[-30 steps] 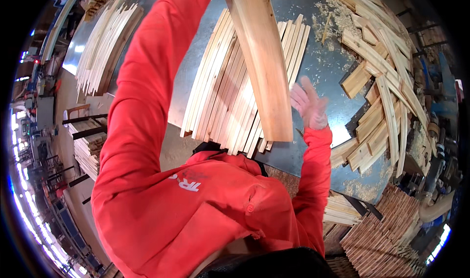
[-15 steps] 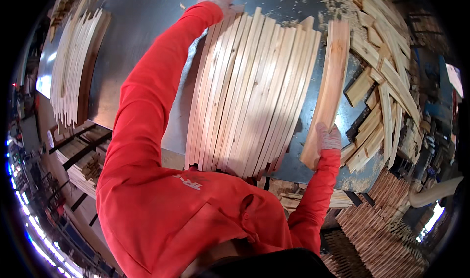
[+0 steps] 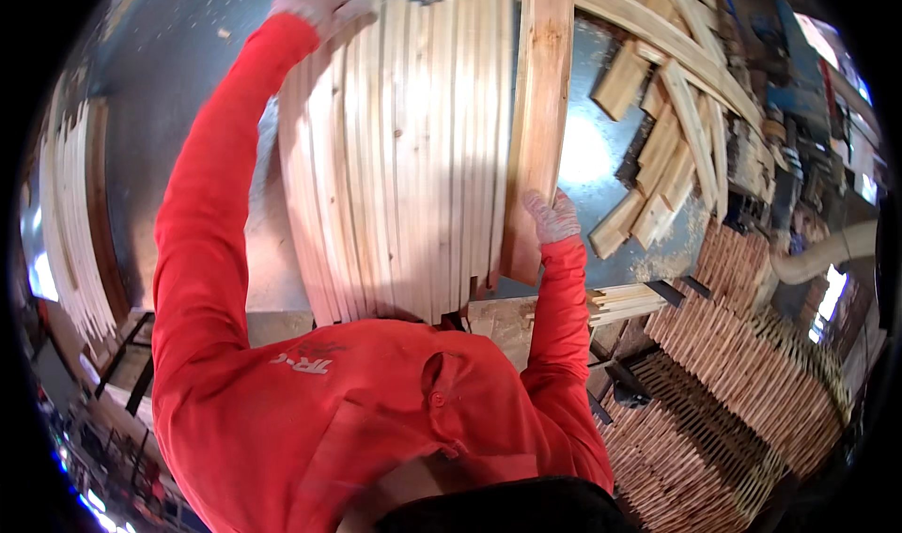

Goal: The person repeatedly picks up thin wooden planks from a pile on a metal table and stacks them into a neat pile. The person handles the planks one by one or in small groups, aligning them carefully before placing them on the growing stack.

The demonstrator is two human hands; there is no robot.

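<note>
A row of pale wooden strips [image 3: 399,148] lies side by side on the metal table in front of me. My left hand [image 3: 315,2], in a light glove, is at the row's far left corner with its fingers stretched out and its thumb by the strip ends. Along the row's right side lies a wider, redder wooden board [image 3: 537,110], right beside the last strip. Near this board's close end, my right hand [image 3: 552,217], also gloved, grips its right edge.
Another bundle of strips [image 3: 70,214] lies at the table's left end. Loose offcuts [image 3: 658,157] and sawdust cover the right side of the metal table [image 3: 160,129]. Below right stand large stacks of wood pieces [image 3: 752,373], near a pale hose [image 3: 827,254].
My right hand has brought the wider board left, closing most of the gap to the strips. My left hand stays at the far left corner. The whole view has shifted.
</note>
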